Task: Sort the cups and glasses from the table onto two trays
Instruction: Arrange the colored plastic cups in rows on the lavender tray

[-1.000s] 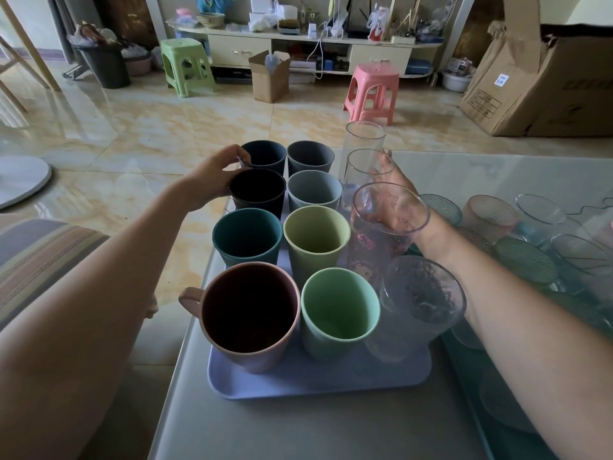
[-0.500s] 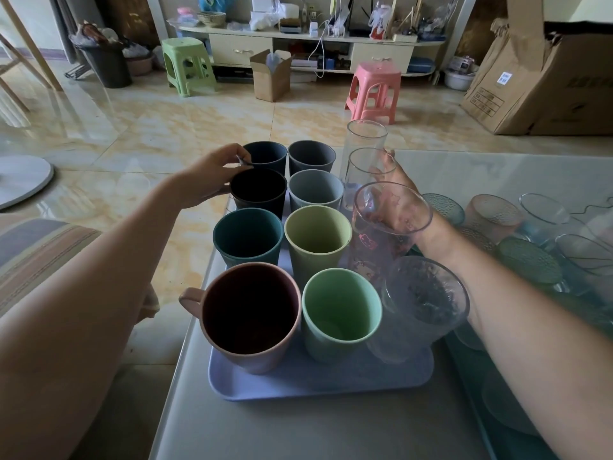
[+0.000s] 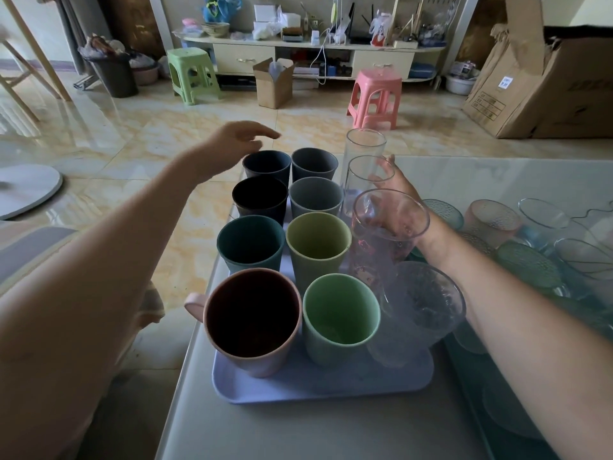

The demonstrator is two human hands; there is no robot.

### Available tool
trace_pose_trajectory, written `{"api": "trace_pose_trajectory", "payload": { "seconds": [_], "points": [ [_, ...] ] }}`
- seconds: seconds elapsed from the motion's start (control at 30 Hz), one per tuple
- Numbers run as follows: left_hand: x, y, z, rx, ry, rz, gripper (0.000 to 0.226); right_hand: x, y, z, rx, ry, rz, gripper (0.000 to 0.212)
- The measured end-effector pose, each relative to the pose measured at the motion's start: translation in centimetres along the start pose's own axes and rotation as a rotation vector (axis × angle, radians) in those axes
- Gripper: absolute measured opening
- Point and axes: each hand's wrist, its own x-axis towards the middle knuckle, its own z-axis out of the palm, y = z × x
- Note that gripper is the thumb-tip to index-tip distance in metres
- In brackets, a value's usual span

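The worktop point(image 3: 331, 426) runs away from me, grey at its near edge and glassy toward the far right corner. Two trays sit on it side by side. The lavender tray point(image 3: 325, 383) lies along the left edge and is nearly full; the green tray point(image 3: 491, 393) lies to its right and reaches the right edge, with textured glasses point(image 3: 527, 263) crowded on it, some lying tilted.

On the lavender tray the opaque cups stand upright in two columns: the pink mug point(image 3: 253, 317) and the mint cup point(image 3: 340, 317) nearest me, then the teal cup point(image 3: 250, 244) and the yellow-green cup point(image 3: 317, 240), then four dark and grey cups behind them. Along that tray's right side stand clear glasses: a patterned tumbler point(image 3: 424, 307), a printed glass point(image 3: 388, 227), and two tall plain ones toward the far edge.

My left hand point(image 3: 229, 146) hovers above the far dark cups, its fingers relaxed and spread, holding nothing. My right hand point(image 3: 394, 190) reaches behind the printed glass toward the tall clear glass point(image 3: 368, 184); its fingers look laid against that glass, but seen through glass I cannot tell whether they grip it.

I judge the sorting to be close to done: I see no cup standing loose on the bare worktop. What seems left is those clear glasses sharing the cup tray, which probably belong with the others.
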Motion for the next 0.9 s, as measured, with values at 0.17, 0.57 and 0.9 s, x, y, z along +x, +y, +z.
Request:
{"api": "trace_pose_trajectory", "payload": {
  "seconds": [0.17,0.57,0.9],
  "points": [
    [1.6,2.1,2.4,0.351,-0.204,0.121,0.035,-0.1,0.4,0.4,-0.028,0.019,0.022,0.071],
    [1.9,2.6,6.0,0.641,-0.043,0.195,0.021,-0.8,0.2,0.6,-0.071,0.130,-0.029,0.067],
    [2.0,3.4,5.7,0.555,-0.166,0.167,0.027,-1.7,-0.2,1.3,-0.028,0.060,-0.041,0.054]
  ]
}}
